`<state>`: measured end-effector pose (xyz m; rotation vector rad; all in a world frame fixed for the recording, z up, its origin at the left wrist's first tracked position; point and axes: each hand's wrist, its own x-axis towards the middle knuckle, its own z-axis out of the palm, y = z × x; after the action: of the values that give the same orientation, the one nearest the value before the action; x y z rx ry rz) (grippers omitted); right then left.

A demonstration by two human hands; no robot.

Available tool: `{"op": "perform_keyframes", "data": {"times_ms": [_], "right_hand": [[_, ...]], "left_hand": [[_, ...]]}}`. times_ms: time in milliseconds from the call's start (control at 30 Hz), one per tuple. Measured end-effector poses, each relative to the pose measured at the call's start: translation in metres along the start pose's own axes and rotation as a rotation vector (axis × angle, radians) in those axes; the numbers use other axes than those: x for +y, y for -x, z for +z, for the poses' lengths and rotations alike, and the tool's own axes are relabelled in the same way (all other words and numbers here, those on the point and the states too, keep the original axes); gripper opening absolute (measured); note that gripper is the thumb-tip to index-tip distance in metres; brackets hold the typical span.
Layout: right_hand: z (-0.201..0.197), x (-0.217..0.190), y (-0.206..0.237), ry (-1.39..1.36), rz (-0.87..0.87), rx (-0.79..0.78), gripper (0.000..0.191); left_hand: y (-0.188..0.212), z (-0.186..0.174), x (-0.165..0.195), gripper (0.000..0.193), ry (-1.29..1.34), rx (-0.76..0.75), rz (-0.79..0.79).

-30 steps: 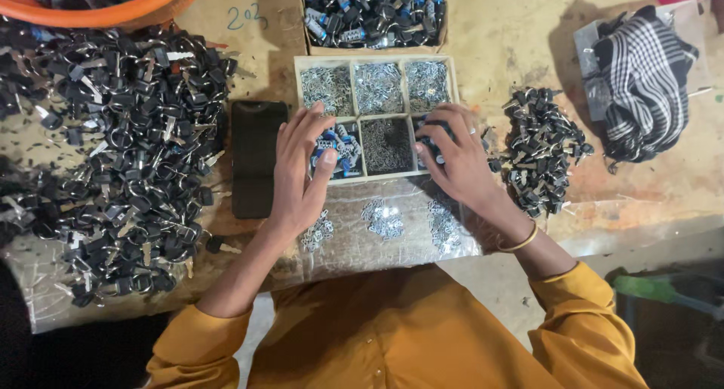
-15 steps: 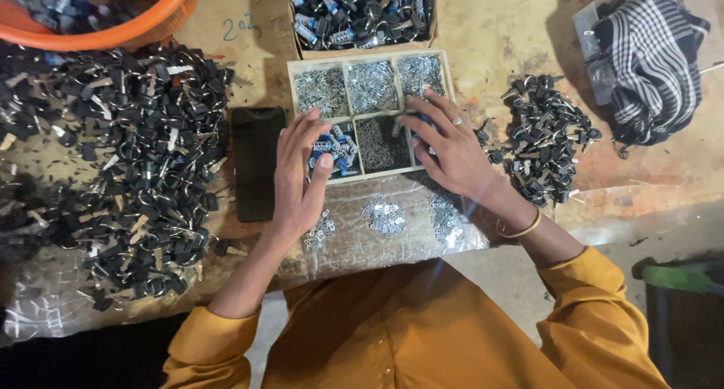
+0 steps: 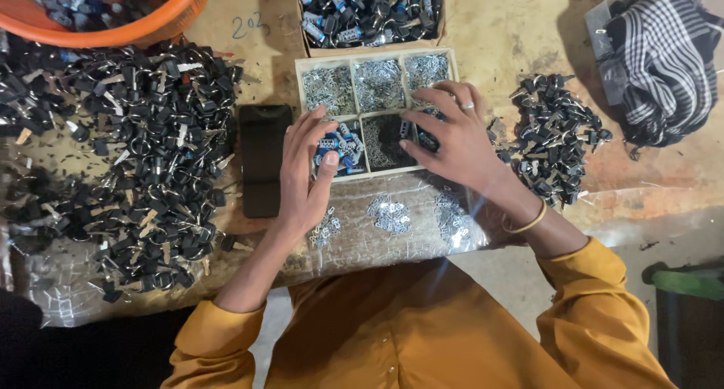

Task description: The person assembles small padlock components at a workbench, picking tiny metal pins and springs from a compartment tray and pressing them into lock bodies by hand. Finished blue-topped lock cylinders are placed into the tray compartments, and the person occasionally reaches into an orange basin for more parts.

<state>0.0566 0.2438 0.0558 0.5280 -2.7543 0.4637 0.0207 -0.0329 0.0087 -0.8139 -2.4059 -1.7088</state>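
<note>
A wooden tray [image 3: 301, 63] split into six compartments lies in front of me, its back row filled with small silvery metal parts. My left hand [image 3: 305, 170] rests over the front left compartment, fingers on small blue and black cylinder parts [image 3: 341, 141]. My right hand [image 3: 452, 136] reaches across the front right compartment, fingertips at the middle compartment [image 3: 385, 144], which holds dark fine parts. Whether either hand pinches a piece is hidden by the fingers. A gold bangle [image 3: 526, 221] sits on my right wrist.
A big heap of black keyed parts [image 3: 128, 147] covers the table's left side, and a smaller heap [image 3: 554, 136] lies right. A black phone [image 3: 264, 159] lies beside the tray. Behind are a box of cylinders [image 3: 369, 8], an orange basin [image 3: 128, 19], a checked cloth [image 3: 664, 64].
The view has shifted slightly. Both hands stay over the tray's front row, with the fingers shuffling a little.
</note>
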Motion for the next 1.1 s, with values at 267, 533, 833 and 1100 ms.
{"op": "perform_keyframes", "data": {"times_ms": [267, 533, 833, 1100], "right_hand": [[0.002, -0.009, -0.011, 0.138, 0.077, -0.048, 0.037], [-0.013, -0.002, 0.0, 0.057, 0.15, 0.016, 0.037], [-0.042, 0.009, 0.028, -0.049, 0.123, -0.07, 0.046], [-0.039, 0.024, 0.01, -0.101, 0.129, -0.008, 0.034]], "left_hand": [[-0.002, -0.002, -0.001, 0.044, 0.002, 0.017, -0.011], [-0.001, 0.0, -0.001, 0.039, 0.001, 0.03, -0.001], [-0.001, 0.0, 0.002, 0.04, 0.033, 0.014, -0.015], [-0.002, 0.0, 0.0, 0.037, -0.021, 0.054, 0.029]]}}
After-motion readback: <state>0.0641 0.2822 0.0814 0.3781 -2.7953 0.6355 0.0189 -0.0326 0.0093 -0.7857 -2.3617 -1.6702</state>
